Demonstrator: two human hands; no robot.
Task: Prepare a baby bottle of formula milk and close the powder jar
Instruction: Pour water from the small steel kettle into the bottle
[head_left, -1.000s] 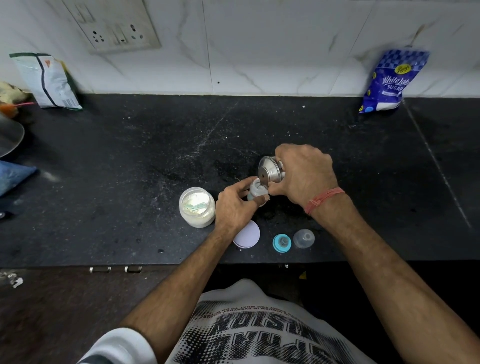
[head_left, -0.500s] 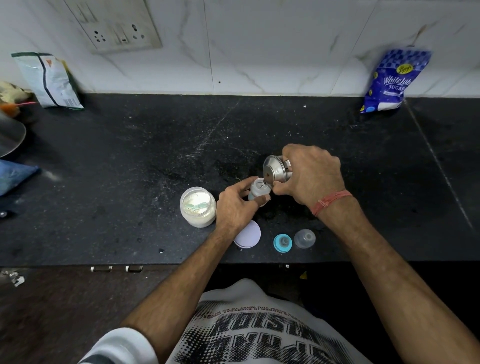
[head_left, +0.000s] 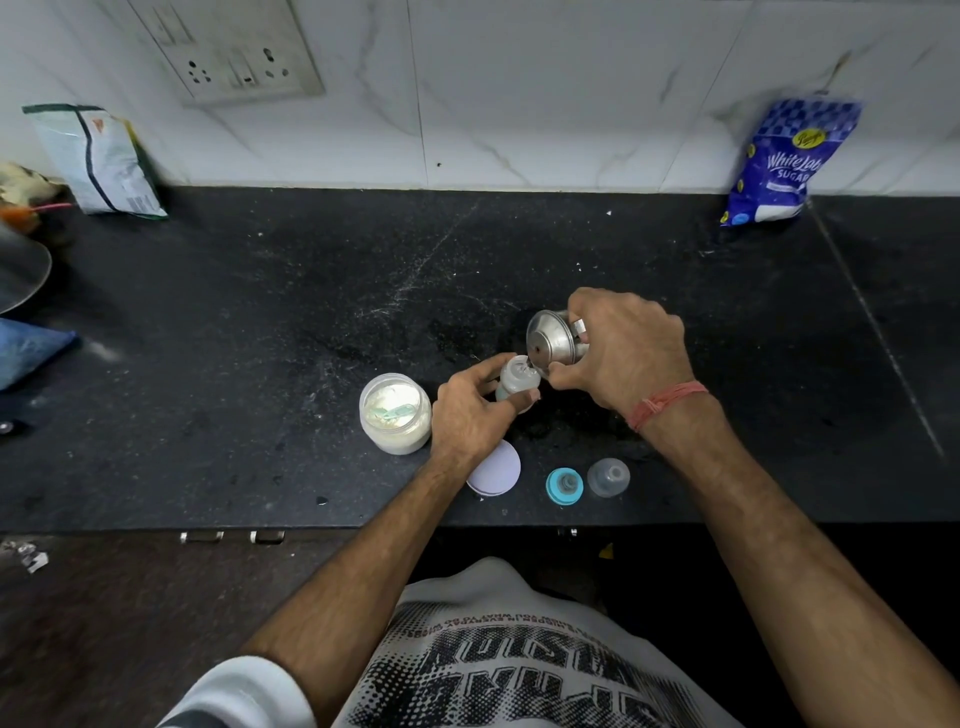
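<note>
At centre frame, a person's left hand (head_left: 470, 410) curls its fingers (head_left: 485, 366) and thumb round a small baby bottle (head_left: 515, 382) standing on the black tabletop (head_left: 260, 322), while the right hand (head_left: 623, 345) grips a steel cup (head_left: 553, 340) tipped on its side, its rim at the bottle's open mouth. What the cup holds cannot be told; the bottle looks cloudy inside.

Just left of the bottle stands the open jar (head_left: 396, 413), white powder and a pale scoop showing in it. Its pale lid (head_left: 496, 470) lies flat near the tabletop's front edge, partly under the left wrist. To the right of the lid, also close to that edge, sit a blue ring (head_left: 564, 486) and a clear cap (head_left: 608, 477), just beside each other.

Bare tabletop stretches behind the hands to the marble wall (head_left: 519, 104). A blue sugar bag (head_left: 784, 163) leans on the wall at upper right; a white packet (head_left: 98, 158) leans at upper left.
</note>
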